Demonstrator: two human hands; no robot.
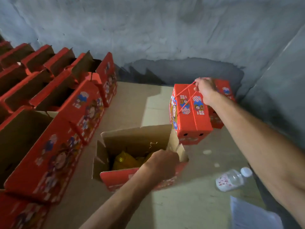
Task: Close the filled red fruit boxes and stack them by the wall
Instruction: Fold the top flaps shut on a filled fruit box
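Red cord handle [184, 94] pinched in my right hand [206, 91], I hold a closed box [193, 116] near the wall [148, 30], just in front of another closed box [224, 91] at the floor's far right corner. My left hand [162, 164] curls over the rim of an open box [132, 162] with yellow fruit [125, 160] inside. I'd best lower the carried box level, flush beside or squarely onto its neighbour, letting the cord slacken only once it sits. Rows of open boxes [54, 100] wait along the left edge.
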